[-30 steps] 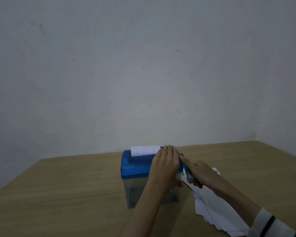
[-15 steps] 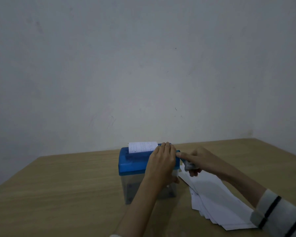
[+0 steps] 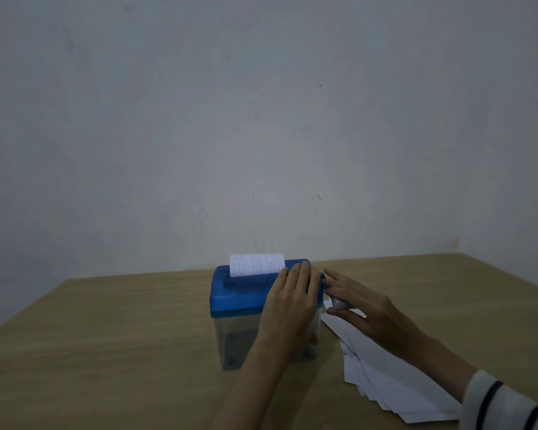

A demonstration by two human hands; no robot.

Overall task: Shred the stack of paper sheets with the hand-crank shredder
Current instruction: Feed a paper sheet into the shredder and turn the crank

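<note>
Wooden table (image 3: 106,352) under our hands, grey wall (image 3: 261,119) far behind.
Closest to us, the stack of paper sheets (image 3: 395,383) lies under our right arm. Our right hand (image 3: 367,311) curls round the crank handle (image 3: 339,303). Our left hand (image 3: 292,302) lies flat on the shredder (image 3: 239,293). One sheet (image 3: 257,264) sticks up from its slot.

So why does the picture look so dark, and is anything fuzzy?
Head view: the room light is dim and bluish, so the wall looks grey and the table dull. The right hand by the crank is a bit smeared, the clear bin under the blue shredder is murky, and the lines on the sheet in the slot show but cannot be read. No glare anywhere.
</note>
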